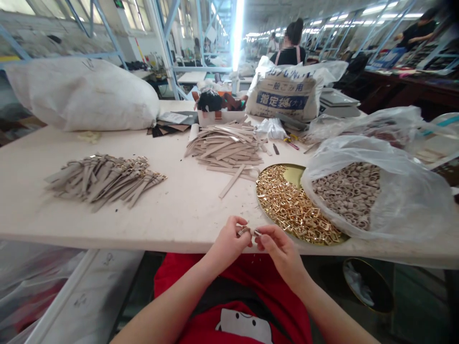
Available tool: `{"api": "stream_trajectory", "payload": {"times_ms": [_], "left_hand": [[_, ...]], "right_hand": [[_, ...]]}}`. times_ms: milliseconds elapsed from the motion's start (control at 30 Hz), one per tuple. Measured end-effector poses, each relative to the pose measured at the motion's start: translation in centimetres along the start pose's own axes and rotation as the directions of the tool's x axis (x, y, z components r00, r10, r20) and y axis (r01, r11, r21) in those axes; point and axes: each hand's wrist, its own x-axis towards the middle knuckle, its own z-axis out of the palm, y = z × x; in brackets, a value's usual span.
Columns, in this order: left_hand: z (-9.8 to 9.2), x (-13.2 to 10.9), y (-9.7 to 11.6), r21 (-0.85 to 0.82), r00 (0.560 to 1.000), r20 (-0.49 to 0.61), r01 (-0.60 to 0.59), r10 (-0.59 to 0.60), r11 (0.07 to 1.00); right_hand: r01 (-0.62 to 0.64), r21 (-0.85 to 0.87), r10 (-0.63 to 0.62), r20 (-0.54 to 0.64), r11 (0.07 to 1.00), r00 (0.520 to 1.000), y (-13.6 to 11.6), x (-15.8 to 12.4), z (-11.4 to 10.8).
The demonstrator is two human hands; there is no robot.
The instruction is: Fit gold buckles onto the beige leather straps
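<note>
At the table's front edge my left hand (pixel 231 241) is closed on a small beige loop (pixel 244 231), largely covered by the fingers. Close beside it, my right hand (pixel 278 246) pinches a small shiny piece (pixel 257 233) that looks like a metal buckle, though too small to be sure. The fingertips of both hands nearly meet. Just right of them lies a round gold tray (pixel 296 174) heaped with gold buckles (pixel 290 205). Beyond it, an open clear plastic bag (pixel 405 191) holds many beige loops (pixel 347 193).
Flat beige straps (pixel 225 148) are piled mid-table, one lying nearer me. To the left is a heap of straps with gold buckles (pixel 103 179). A large white sack (pixel 86 95), a printed bag (pixel 287 91) and a cutter (pixel 292 143) are farther back. Another person (pixel 292 48) is beyond the table.
</note>
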Motion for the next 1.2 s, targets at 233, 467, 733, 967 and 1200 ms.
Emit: {"api": "stream_trajectory", "payload": {"times_ms": [233,467,733,967,1200], "left_hand": [[0.4,0.0,-0.7,-0.07,0.997,-0.012,0.08,-0.081,0.994],[0.5,0.8,-1.0,0.032,0.988,0.088,0.121,-0.124,0.992],[0.8,1.6,-1.3,0.048,0.974,0.157,0.155,-0.161,0.987],[0.9,2.0,-1.3,0.156,0.97,0.15,0.168,-0.191,0.973],[0.5,1.0,-0.5,0.191,0.948,0.261,0.135,-0.183,0.972]], "right_hand": [[-0.267,0.157,0.259,0.073,0.951,0.963,1.3,0.9,-0.1],[-0.413,0.289,0.332,0.292,0.864,0.897,3.2,1.3,-1.0],[-0.437,0.413,0.313,0.334,0.799,0.889,3.7,1.5,-1.0],[-0.435,0.523,0.303,0.322,0.733,0.897,3.9,1.6,-0.5],[-0.246,0.185,0.266,-0.091,0.952,0.96,4.8,2.0,-0.8]]}}
